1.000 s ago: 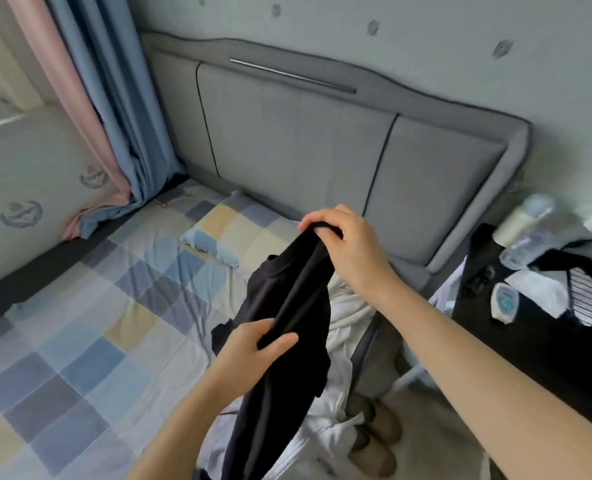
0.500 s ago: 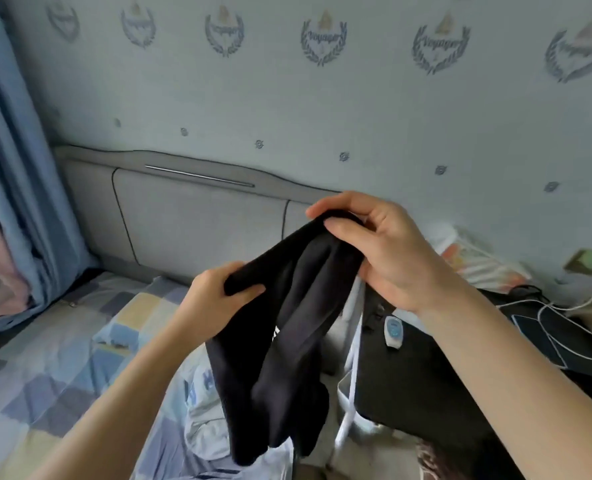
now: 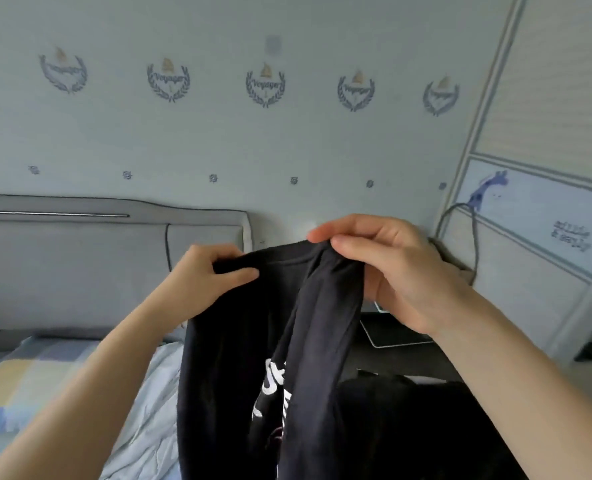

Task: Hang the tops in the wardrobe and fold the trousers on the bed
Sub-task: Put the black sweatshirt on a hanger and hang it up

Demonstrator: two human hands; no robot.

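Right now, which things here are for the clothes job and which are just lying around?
For the job:
- black garment with white print, held up
- left hand and right hand, both gripping its top edge
- bed with checked cover

Just lying about:
- grey headboard
- flat tablet-like device on the dark table
- dark cable

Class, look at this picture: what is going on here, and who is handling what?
A person is holding up a black garment with white lettering. The left hand pinches one end of its top edge and the right hand grips the other, so the cloth hangs between them. They stand beside a bed with a grey headboard. Nothing is hung or folded yet.
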